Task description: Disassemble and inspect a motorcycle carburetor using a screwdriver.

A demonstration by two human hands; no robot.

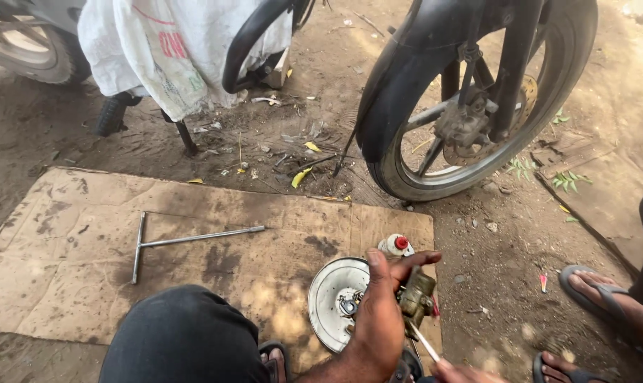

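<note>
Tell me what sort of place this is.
Probably an open-air roadside motorcycle repair spot. A motorcycle front wheel stands on bare dirt, a T-handle wrench lies on an oil-stained cardboard sheet, and the left hand holds a small brass-coloured part above a round metal dish.

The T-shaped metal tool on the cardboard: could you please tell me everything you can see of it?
The T-shaped metal tool is a slim grey steel rod with a shorter crossbar handle at its left end and a slightly thicker, socket-like tip at the right. It lies flat on the stained cardboard sheet, shaft pointing right and a little up. Nothing touches it; both hands are off to its right.
</note>
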